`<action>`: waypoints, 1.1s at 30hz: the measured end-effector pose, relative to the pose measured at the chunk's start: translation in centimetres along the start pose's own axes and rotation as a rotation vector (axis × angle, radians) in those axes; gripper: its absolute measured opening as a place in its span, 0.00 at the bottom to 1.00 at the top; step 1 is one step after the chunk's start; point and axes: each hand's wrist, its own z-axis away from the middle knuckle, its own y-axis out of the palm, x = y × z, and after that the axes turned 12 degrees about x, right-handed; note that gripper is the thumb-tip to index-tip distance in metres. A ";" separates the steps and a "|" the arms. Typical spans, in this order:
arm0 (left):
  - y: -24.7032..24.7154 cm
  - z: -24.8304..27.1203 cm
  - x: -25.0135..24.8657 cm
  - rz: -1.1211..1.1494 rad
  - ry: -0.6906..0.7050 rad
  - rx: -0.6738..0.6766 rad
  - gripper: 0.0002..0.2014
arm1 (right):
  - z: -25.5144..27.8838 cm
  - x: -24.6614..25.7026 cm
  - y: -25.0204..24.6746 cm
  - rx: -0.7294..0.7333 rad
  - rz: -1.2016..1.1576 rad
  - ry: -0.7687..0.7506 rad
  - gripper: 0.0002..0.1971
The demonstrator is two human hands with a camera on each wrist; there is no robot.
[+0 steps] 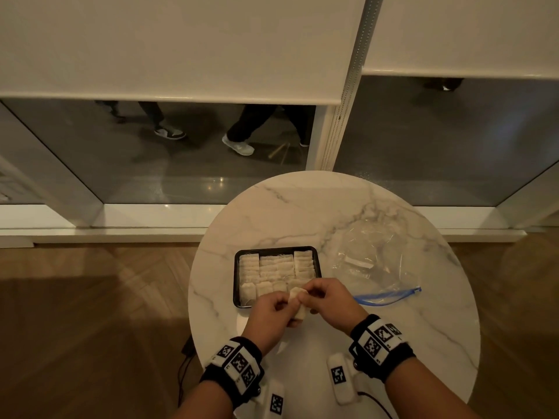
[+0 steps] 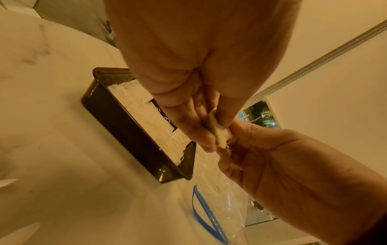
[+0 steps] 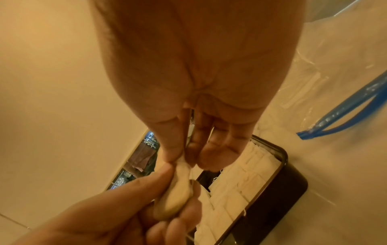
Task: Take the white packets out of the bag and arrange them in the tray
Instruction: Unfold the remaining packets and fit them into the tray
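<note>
Both grips pinching one white packet (image 1: 298, 300) between left hand (image 1: 272, 309) and right hand (image 1: 329, 300), over tray (image 1: 237, 279) near edge. Tray nearly full. Next: you slot it into near-row gap. Bag (image 1: 372, 267) on bench, right.

bare forearms, black wristbands (image 1: 234, 368) with white square-code tags, thin black cable (image 1: 375, 402)

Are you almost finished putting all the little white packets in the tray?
Nearly. The black rectangular plastic tray already holds rows of small white packets. Both the left hand and right hand pinch one more white packet above it. The clear plastic zip bag looks almost empty, though something pale may remain inside.
</note>
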 end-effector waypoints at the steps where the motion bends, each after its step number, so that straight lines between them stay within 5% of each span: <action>1: 0.0 -0.1 0.0 -0.004 -0.003 -0.003 0.08 | -0.2 0.0 -0.2 0.010 0.004 0.014 0.07; 15: -0.5 -2.8 1.1 -0.037 -0.018 -0.011 0.07 | -3.3 -0.6 -2.7 -0.021 0.073 0.000 0.03; 22: -0.6 -4.2 1.7 -0.115 -0.031 -0.055 0.07 | -4.8 -0.2 -4.6 0.078 0.149 0.046 0.03; 24: -0.7 -4.7 2.0 -0.324 -0.007 -0.076 0.08 | -5.6 -0.3 -5.1 0.025 0.173 0.070 0.04; 28: -1.1 -5.3 3.4 -1.118 0.069 -0.058 0.13 | -7.1 -0.9 -5.6 -0.016 0.360 0.134 0.03; 33: -0.1 -5.5 4.6 -1.324 -0.015 0.016 0.19 | -8.5 -0.8 -5.7 0.159 0.676 0.236 0.04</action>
